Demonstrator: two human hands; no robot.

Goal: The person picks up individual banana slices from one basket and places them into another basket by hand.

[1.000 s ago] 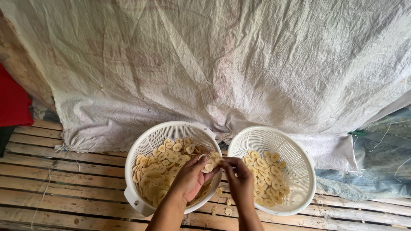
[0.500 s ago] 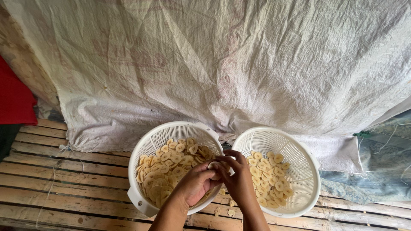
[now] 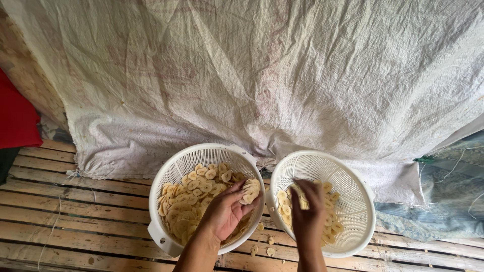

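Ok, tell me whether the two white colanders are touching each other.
Apart. The head view shows a narrow strip of wooden slats between the rim of the left colander and the rim of the right colander, just beyond the hands.

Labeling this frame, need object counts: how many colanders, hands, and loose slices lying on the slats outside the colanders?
White colanders: 2, left colander and right colander
Hands: 2, left hand holding a stack of slices, right hand over the right colander
Loose slices on the slats: about 4, small and hard to count exactly
Total: about 8
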